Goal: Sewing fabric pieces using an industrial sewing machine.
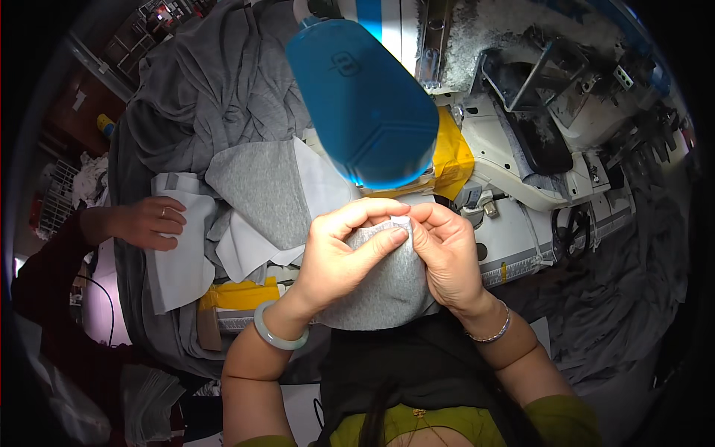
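Observation:
A folded piece of heather-grey fabric point(385, 296) with a small white edge at its top is pinched between both my hands, under the lamp's light. My left hand point(352, 246) has its thumb pressed on the near side of the cloth, fingers curled behind. Close beside it, my right hand point(447, 251) grips the same edge between thumb and fingertips. More grey cut pieces point(262, 190) with white backing point(324, 184) lie just beyond my left hand, on the machine table. The hidden fingertips of both hands are behind the cloth.
A blue lamp head point(363, 106) hangs low over the work. At right stands a white, lint-covered sewing machine point(491, 145), with a ruler tape point(519, 274) along the table edge. Another person's hand point(153, 223) rests on white pieces point(179, 257) at left. Dark grey cloth point(218, 84) is heaped behind.

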Action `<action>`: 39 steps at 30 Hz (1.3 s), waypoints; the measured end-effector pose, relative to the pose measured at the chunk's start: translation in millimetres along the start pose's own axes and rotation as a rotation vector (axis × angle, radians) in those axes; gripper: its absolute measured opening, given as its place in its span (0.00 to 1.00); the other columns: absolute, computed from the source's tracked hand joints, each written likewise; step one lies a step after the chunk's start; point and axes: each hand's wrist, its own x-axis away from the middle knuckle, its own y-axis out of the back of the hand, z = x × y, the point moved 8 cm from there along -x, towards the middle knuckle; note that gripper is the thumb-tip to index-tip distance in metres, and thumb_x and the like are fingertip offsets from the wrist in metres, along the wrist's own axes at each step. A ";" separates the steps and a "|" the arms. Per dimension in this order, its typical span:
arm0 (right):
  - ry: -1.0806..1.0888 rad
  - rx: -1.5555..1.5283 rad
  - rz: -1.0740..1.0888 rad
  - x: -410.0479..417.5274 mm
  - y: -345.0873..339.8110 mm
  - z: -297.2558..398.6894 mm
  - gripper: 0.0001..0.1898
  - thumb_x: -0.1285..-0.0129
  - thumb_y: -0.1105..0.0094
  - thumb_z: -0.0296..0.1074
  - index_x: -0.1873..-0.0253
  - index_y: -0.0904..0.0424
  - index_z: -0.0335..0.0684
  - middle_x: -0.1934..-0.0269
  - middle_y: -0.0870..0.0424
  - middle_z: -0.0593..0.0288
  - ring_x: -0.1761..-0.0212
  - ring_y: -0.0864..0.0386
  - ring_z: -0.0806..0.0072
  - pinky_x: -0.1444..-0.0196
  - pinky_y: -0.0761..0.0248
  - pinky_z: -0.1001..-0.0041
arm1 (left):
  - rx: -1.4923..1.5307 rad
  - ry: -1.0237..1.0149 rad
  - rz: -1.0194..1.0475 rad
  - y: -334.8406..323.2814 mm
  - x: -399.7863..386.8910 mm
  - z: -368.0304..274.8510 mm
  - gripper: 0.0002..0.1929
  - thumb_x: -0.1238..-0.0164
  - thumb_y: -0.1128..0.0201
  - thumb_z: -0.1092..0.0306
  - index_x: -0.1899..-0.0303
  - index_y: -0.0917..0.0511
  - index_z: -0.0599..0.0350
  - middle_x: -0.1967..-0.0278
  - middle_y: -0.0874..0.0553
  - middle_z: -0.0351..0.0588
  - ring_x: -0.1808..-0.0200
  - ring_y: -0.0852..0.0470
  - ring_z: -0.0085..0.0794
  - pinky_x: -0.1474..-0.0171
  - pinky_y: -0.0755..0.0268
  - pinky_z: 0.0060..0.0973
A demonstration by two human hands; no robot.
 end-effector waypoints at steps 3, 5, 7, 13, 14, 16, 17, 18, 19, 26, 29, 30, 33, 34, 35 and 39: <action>0.105 0.363 -0.099 8.5 4.3 16.0 0.08 0.29 0.48 0.30 0.58 0.25 0.30 0.71 0.24 0.71 0.71 0.32 0.88 0.68 0.37 0.85 | -0.114 -0.105 0.061 0.7 -6.9 -11.7 0.10 0.43 0.33 0.76 0.58 0.19 0.64 0.64 0.16 0.48 0.63 0.20 0.26 0.58 0.29 0.21; 0.199 0.456 -0.096 8.1 -3.3 20.7 0.08 0.28 0.49 0.30 0.57 0.25 0.30 0.72 0.25 0.70 0.72 0.34 0.88 0.69 0.37 0.84 | -0.314 -0.249 0.130 -2.8 -11.8 -24.3 0.14 0.45 0.32 0.77 0.56 0.19 0.63 0.62 0.16 0.50 0.62 0.19 0.31 0.57 0.28 0.23; 0.089 0.665 0.000 1.0 2.5 13.4 0.09 0.27 0.52 0.30 0.57 0.26 0.30 0.74 0.27 0.69 0.73 0.36 0.86 0.71 0.37 0.81 | -0.696 -0.482 0.010 -9.4 -20.5 -57.6 0.16 0.47 0.32 0.76 0.54 0.19 0.63 0.61 0.16 0.50 0.61 0.19 0.36 0.56 0.28 0.25; 0.101 0.078 -0.145 -27.9 17.5 1.0 0.10 0.26 0.55 0.33 0.58 0.28 0.31 0.68 0.27 0.70 0.66 0.36 0.88 0.65 0.37 0.82 | -1.014 -0.433 -0.035 -37.8 -22.1 -32.0 0.26 0.48 0.31 0.59 0.47 0.23 0.62 0.48 0.22 0.58 0.49 0.22 0.52 0.43 0.31 0.40; 0.094 0.106 -0.118 -27.5 21.2 -0.4 0.10 0.25 0.55 0.33 0.56 0.28 0.31 0.66 0.26 0.70 0.64 0.35 0.89 0.63 0.36 0.83 | -1.014 -0.431 -0.035 -38.4 -24.1 -31.6 0.26 0.48 0.31 0.59 0.47 0.23 0.62 0.48 0.22 0.58 0.49 0.22 0.52 0.43 0.31 0.40; 0.086 0.131 -0.091 -28.6 22.1 -1.5 0.10 0.25 0.55 0.33 0.55 0.27 0.31 0.64 0.26 0.70 0.63 0.34 0.89 0.61 0.36 0.84 | -1.005 -0.388 -0.030 -37.2 -31.2 -31.8 0.28 0.48 0.31 0.57 0.47 0.23 0.63 0.47 0.23 0.58 0.48 0.23 0.52 0.43 0.31 0.40; 0.063 0.067 -0.085 -29.5 20.6 -1.9 0.11 0.25 0.55 0.33 0.54 0.27 0.31 0.64 0.25 0.70 0.62 0.34 0.90 0.60 0.36 0.84 | -1.001 -0.366 -0.028 -36.4 -33.3 -30.9 0.28 0.49 0.31 0.56 0.47 0.23 0.63 0.46 0.23 0.59 0.47 0.23 0.52 0.42 0.32 0.39; 0.043 0.005 -0.083 -29.9 19.5 -0.8 0.11 0.25 0.55 0.33 0.53 0.27 0.32 0.63 0.25 0.70 0.62 0.34 0.90 0.60 0.35 0.84 | -0.999 -0.367 -0.026 -36.9 -33.9 -30.9 0.28 0.49 0.31 0.56 0.47 0.23 0.63 0.46 0.23 0.59 0.47 0.23 0.52 0.42 0.32 0.39; 0.022 -0.057 -0.081 -30.3 19.5 -1.5 0.11 0.25 0.55 0.33 0.52 0.27 0.32 0.62 0.25 0.71 0.62 0.33 0.90 0.59 0.35 0.85 | -0.995 -0.380 -0.014 -38.3 -33.3 -31.3 0.27 0.47 0.31 0.57 0.47 0.23 0.64 0.46 0.23 0.59 0.47 0.23 0.52 0.42 0.32 0.39; 0.028 0.124 -0.007 -26.9 30.1 -10.0 0.16 0.25 0.58 0.35 0.41 0.32 0.29 0.50 0.22 0.59 0.51 0.26 0.82 0.47 0.32 0.80 | -1.066 -0.421 -0.055 -7.4 -43.3 -13.2 0.15 0.35 0.41 0.69 0.50 0.23 0.69 0.49 0.20 0.61 0.45 0.23 0.52 0.39 0.34 0.38; 0.088 0.273 -0.043 -21.4 34.4 -5.8 0.16 0.24 0.59 0.36 0.43 0.31 0.29 0.53 0.21 0.58 0.57 0.24 0.83 0.53 0.29 0.81 | -1.027 -0.212 -0.032 9.9 -80.6 -0.9 0.15 0.36 0.40 0.67 0.53 0.22 0.69 0.55 0.18 0.59 0.50 0.22 0.45 0.45 0.32 0.34; 0.032 0.271 -0.046 -16.9 33.7 -7.8 0.15 0.24 0.60 0.36 0.45 0.31 0.30 0.56 0.20 0.57 0.61 0.24 0.83 0.56 0.29 0.82 | -0.896 -0.034 -0.033 19.3 -94.9 1.5 0.15 0.37 0.39 0.66 0.55 0.22 0.69 0.60 0.17 0.56 0.56 0.20 0.38 0.51 0.30 0.30; -0.077 0.286 -0.067 -11.7 36.3 -13.1 0.14 0.24 0.61 0.37 0.48 0.31 0.31 0.60 0.19 0.55 0.69 0.24 0.83 0.63 0.28 0.82 | -0.705 0.262 -0.005 43.6 -134.4 42.6 0.13 0.39 0.38 0.66 0.59 0.21 0.68 0.70 0.15 0.46 0.66 0.20 0.22 0.65 0.30 0.24; -0.035 0.230 -0.058 -13.6 32.9 -13.6 0.14 0.24 0.61 0.37 0.49 0.31 0.31 0.62 0.19 0.54 0.72 0.25 0.83 0.67 0.28 0.83 | -0.648 0.136 -0.056 51.2 -145.2 40.7 0.13 0.39 0.38 0.66 0.59 0.21 0.68 0.67 0.15 0.46 0.63 0.20 0.23 0.62 0.29 0.24; 0.007 0.173 -0.048 -15.5 29.3 -13.9 0.14 0.24 0.61 0.38 0.50 0.32 0.32 0.63 0.19 0.54 0.75 0.26 0.83 0.71 0.29 0.83 | -0.590 0.009 -0.105 58.9 -153.5 37.7 0.13 0.38 0.38 0.66 0.58 0.21 0.68 0.64 0.15 0.47 0.61 0.20 0.25 0.59 0.29 0.24; -0.006 0.218 -0.120 -35.0 28.8 -4.4 0.17 0.25 0.56 0.41 0.60 0.27 0.32 0.70 0.18 0.56 0.79 0.28 0.85 0.76 0.33 0.87 | -0.593 -0.235 -0.178 89.8 -179.4 42.9 0.13 0.38 0.38 0.67 0.56 0.21 0.67 0.60 0.15 0.48 0.57 0.19 0.28 0.55 0.28 0.25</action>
